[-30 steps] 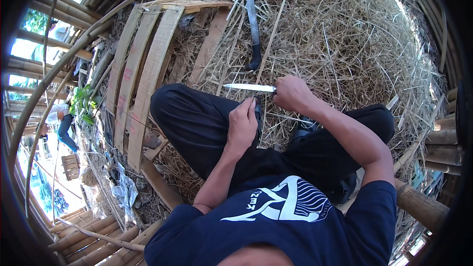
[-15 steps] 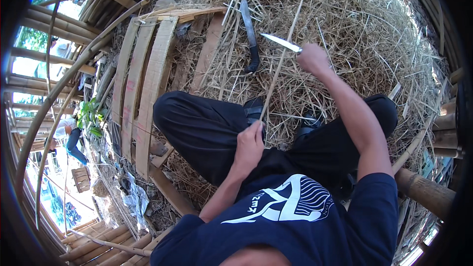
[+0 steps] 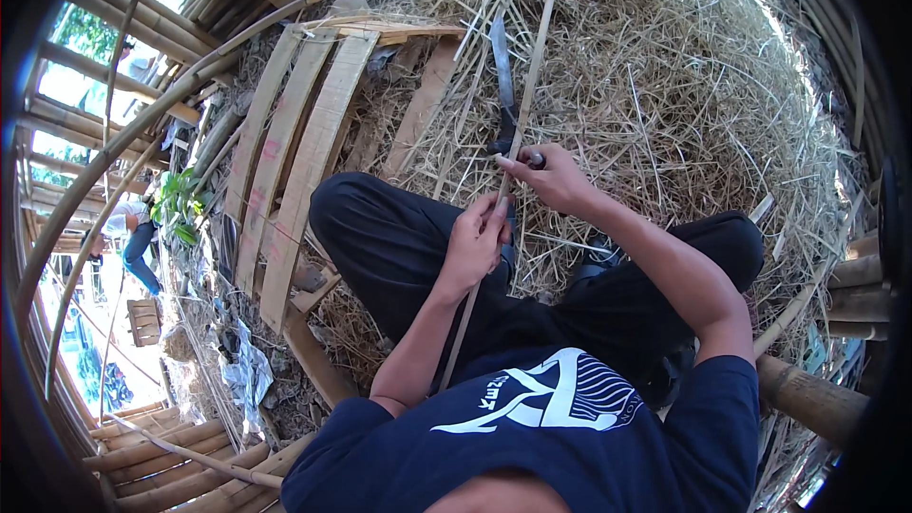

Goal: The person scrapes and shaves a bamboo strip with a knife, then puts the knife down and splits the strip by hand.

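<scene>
Thin strip (image 3: 540, 46), long axis fwd, slightly R; L hand (image 3: 475, 245) pinching it, R hand (image 3: 554, 178) gripping dark handle (image 3: 538, 161).

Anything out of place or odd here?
Yes: a machete lies loose on the straw, its handle close to the right hand, an odd spot for a bare blade. Crumpled pale sheeting also lies like litter at left.

Dry straw (image 3: 684, 104) borders a slatted wooden pallet (image 3: 318, 171) near a leafy plant (image 3: 176, 206).

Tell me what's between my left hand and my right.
A thin strip runs between your left hand and right hand, seen in the head view.
</scene>
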`<state>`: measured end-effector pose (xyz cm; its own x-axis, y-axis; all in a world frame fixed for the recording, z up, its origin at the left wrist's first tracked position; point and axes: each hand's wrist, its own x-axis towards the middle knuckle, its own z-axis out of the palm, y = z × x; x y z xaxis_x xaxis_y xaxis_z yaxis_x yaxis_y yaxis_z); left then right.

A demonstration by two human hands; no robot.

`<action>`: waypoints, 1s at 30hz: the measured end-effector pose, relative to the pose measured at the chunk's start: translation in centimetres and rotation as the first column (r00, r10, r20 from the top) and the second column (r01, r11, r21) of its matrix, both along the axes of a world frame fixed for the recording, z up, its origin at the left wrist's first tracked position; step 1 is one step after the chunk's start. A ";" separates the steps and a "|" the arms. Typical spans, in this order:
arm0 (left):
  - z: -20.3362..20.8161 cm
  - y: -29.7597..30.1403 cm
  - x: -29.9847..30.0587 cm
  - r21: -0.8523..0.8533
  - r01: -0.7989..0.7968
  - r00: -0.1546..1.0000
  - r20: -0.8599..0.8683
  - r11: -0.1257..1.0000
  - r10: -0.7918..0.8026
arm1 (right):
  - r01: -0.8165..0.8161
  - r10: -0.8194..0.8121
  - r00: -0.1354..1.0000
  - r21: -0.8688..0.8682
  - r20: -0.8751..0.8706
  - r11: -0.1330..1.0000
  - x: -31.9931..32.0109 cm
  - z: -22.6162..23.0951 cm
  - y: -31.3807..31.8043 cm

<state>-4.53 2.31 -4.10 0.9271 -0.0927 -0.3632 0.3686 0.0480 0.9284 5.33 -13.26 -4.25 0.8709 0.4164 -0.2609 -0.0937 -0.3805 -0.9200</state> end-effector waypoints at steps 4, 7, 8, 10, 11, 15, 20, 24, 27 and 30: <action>1.7 -0.4 -1.3 -0.156 -0.021 0.991 -0.136 0.988 0.000 | 0.140 -0.143 0.979 0.028 0.146 0.990 0.9 0.4 -0.5; 1.5 -0.1 -1.2 -0.231 -0.035 0.981 -0.196 0.972 -0.011 | 0.147 -0.152 0.985 0.071 0.084 0.987 1.4 0.3 -1.0; 1.3 0.1 -1.1 -0.253 -0.054 0.984 -0.178 0.966 0.009 | 0.152 -0.154 0.987 0.036 0.049 0.988 1.1 0.5 -0.9; 1.7 0.4 -0.4 -0.238 -0.083 0.983 -0.182 0.968 0.040 | 0.056 -0.042 0.977 -0.065 0.207 0.996 0.5 0.7 -1.2; 1.8 0.5 0.0 -0.227 -0.107 0.981 -0.183 0.968 0.065 | -0.016 0.081 0.933 -0.183 0.350 0.983 0.3 0.8 -1.4; 2.3 1.0 0.5 -0.321 -0.090 0.982 -0.184 0.943 0.031 | -0.070 0.266 0.893 -0.472 0.363 0.879 -0.1 -0.5 -1.2; 2.3 0.7 0.3 -0.370 -0.064 0.976 -0.217 0.927 -0.019 | 0.054 0.177 0.908 -0.526 0.380 0.849 0.3 -1.3 -1.3; 1.9 0.6 -0.3 -0.388 -0.046 0.961 -0.270 0.921 -0.066 | 0.036 0.265 0.875 -0.600 0.405 0.799 2.4 -2.5 -2.6; 1.1 0.1 -1.0 -0.403 -0.095 0.953 -0.301 0.910 -0.034 | 0.087 0.258 0.877 -0.661 0.406 0.745 3.3 -3.7 -3.0; 0.9 0.1 -2.0 -0.440 -0.091 0.944 -0.325 0.893 -0.064 | 0.175 0.202 0.878 -0.685 0.433 0.708 5.7 -4.6 -4.8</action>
<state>-6.56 2.39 -3.19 0.7678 -0.3035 -0.5643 0.6387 0.4322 0.6366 11.05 -18.07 -8.83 0.9539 0.2940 -0.0606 0.2606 -0.9111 -0.3195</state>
